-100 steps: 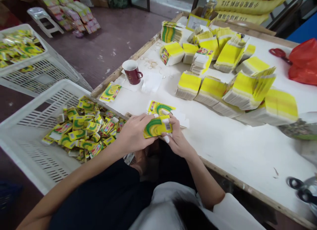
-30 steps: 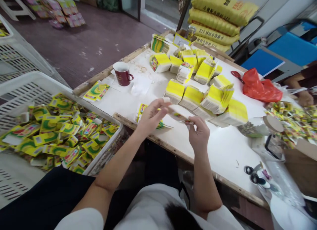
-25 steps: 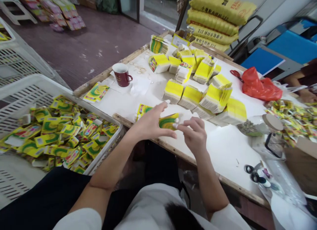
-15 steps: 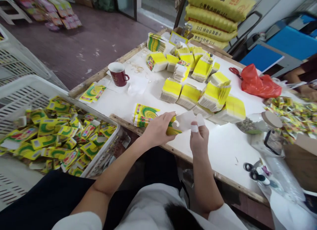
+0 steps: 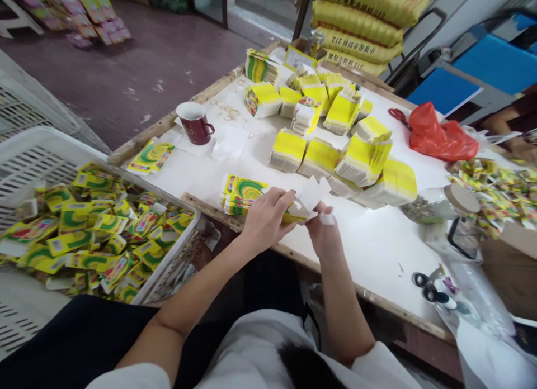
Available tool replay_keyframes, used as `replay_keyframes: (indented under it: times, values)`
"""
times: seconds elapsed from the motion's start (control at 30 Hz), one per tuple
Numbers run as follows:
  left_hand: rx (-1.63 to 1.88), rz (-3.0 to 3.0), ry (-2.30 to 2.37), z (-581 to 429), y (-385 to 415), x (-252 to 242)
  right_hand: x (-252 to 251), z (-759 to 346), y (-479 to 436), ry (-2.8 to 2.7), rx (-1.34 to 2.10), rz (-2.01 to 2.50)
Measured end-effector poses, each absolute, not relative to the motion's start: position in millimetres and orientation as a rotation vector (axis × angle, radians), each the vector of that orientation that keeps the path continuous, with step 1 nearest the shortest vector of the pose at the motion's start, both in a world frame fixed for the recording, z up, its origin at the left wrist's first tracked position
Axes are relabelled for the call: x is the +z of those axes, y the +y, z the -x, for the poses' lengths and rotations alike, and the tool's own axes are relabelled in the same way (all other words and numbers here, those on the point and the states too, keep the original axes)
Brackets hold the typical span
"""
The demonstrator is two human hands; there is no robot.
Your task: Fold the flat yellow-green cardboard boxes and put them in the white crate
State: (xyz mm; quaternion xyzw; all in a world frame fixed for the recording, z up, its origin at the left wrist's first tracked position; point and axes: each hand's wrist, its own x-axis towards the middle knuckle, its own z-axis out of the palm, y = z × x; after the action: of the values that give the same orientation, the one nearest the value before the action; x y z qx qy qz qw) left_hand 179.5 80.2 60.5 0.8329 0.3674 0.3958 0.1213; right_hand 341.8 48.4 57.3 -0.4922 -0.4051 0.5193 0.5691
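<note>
My left hand [image 5: 268, 220] is closed around a small yellow-and-green carton, whose white inner flaps [image 5: 311, 194] stand out at its right end. My right hand [image 5: 323, 232], with a white wrap on the thumb, pinches the near edge of that carton end. The fingers hide part of the carton, and what is inside cannot be seen. Just left of my left hand lies a stack of flattened yellow cartons [image 5: 242, 193] by the table's edge.
A white crate [image 5: 168, 261] of filled-looking cartons stands at left. Bundles of yellow cartons [image 5: 321, 157] cover the table's middle. A maroon mug [image 5: 196, 123], red bag [image 5: 436, 133], glass jar [image 5: 432, 205] and scissors [image 5: 428, 287] lie around. Another person's arm [image 5: 509, 123] shows far right.
My right hand has moved left, in against the carton's end. The white flaps now stand higher and spread apart. My left hand keeps its hold, and the view has shifted slightly.
</note>
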Motion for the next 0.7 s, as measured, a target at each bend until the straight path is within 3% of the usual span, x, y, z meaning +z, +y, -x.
replay_keyframes:
  times: [0.13, 0.4, 0.7]
  values:
    - [1.083, -2.480, 1.216, -181, 79, 61, 67, -349, 43, -0.988, 1.096, 1.278]
    - [1.235, -2.300, 1.292, -180, 75, 60, 53, -338, 47, -0.695, 1.556, 1.044]
    - [1.126, -2.178, 1.070, -186, 72, 56, 58, -332, 49, -0.897, 1.316, 1.071]
